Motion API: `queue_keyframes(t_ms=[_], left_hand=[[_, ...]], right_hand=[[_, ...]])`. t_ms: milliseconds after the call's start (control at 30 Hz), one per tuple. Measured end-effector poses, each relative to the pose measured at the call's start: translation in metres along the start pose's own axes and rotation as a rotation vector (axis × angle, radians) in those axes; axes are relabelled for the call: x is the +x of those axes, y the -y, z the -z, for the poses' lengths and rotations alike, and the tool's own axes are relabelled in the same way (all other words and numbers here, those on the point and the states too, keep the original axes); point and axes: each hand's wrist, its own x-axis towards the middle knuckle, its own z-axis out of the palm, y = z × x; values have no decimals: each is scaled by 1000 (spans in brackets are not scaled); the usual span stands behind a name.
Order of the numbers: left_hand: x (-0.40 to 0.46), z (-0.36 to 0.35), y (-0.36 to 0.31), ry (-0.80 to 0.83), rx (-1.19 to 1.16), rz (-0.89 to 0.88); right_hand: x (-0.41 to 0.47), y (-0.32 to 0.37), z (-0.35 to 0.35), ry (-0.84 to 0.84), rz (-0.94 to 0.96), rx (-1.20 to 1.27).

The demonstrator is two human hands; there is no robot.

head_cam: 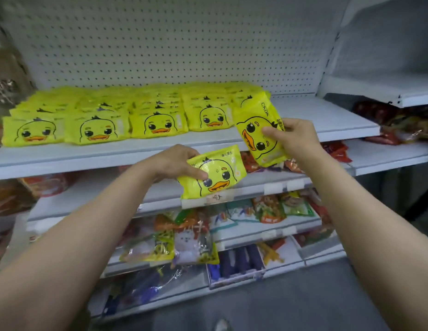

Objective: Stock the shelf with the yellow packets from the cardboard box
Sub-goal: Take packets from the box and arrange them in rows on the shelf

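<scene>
Each hand pinches one yellow duck packet: right hand (pixel 295 137) with its tilted packet (pixel 260 130), left hand (pixel 177 163) with its own (pixel 215 175); either could slide off the shelf lip (pixel 327 133) just beyond the right hand if set crooked

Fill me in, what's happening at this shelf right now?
A person is stocking a white metal shelf with yellow duck-face packets. The left hand grips one packet below the shelf edge; the right hand holds another, turned sideways, at the right end of the packet rows. The shelf's right part is bare. No cardboard box is in view.
</scene>
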Motion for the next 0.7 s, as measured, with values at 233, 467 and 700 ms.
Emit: queue_keyframes(t_ms=[233, 467, 700], left_hand=[[135, -8, -59, -69, 88, -100], [242, -13, -106, -89, 382, -141], [296, -9, -118, -228, 570, -121]], right_hand=[[98, 14, 81, -124, 81, -73], [188, 9, 137, -137, 106, -133], [242, -14, 160, -89, 135, -136]])
